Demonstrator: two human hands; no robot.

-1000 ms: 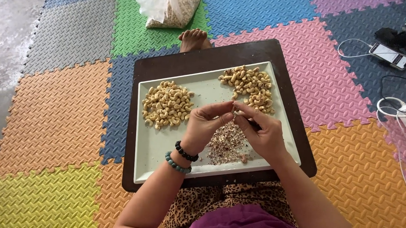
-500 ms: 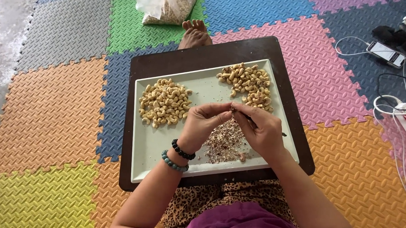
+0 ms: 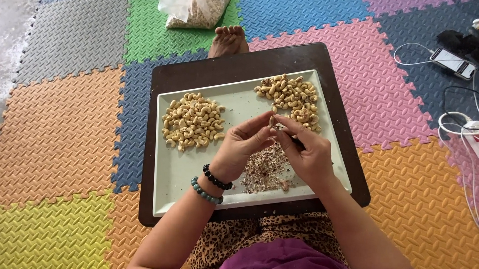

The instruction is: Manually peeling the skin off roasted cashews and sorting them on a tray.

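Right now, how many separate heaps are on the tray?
3: cashew pile at the tray's left, cashew pile at its far right, skin scraps below the hands, partly hidden.

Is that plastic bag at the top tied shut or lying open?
Cannot tell for sure: the plastic bag looks gathered at its neck, still filled with pale nuts, but the frame's edge cuts it.

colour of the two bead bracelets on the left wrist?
One black bracelet, one teal-green bracelet, side by side on the left wrist; head view shows them clearly.
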